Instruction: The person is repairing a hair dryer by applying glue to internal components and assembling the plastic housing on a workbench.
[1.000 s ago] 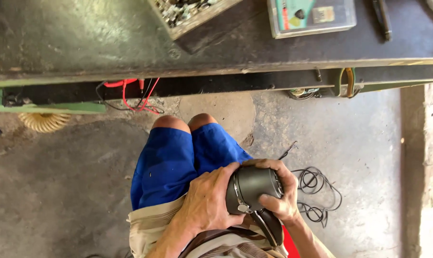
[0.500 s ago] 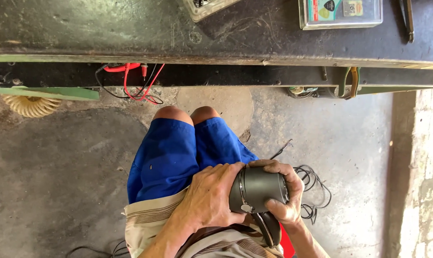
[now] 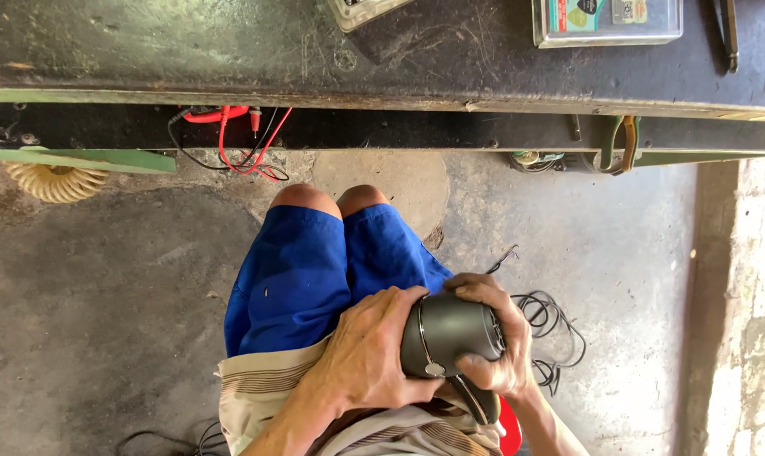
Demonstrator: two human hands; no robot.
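Head view: a dark grey, barrel-shaped appliance body (image 3: 450,338) is gripped over the lap, above blue shorts (image 3: 323,279), well below the front edge of a worn workbench (image 3: 230,59). The left hand (image 3: 370,359) is wrapped over its rear end, fingers closed together on the casing; the right hand (image 3: 492,338) is clamped around its front rim, fingers curled tight. A handle is seen jutting down from the body toward the person. The shell is judged rigid, smooth and possibly slippery, moderately light, and best held around the barrel or by the handle. A black cord (image 3: 551,325) is coiled on the concrete floor (image 3: 103,321) beside the right hand. Red test leads (image 3: 239,139) are tucked under the workbench edge.
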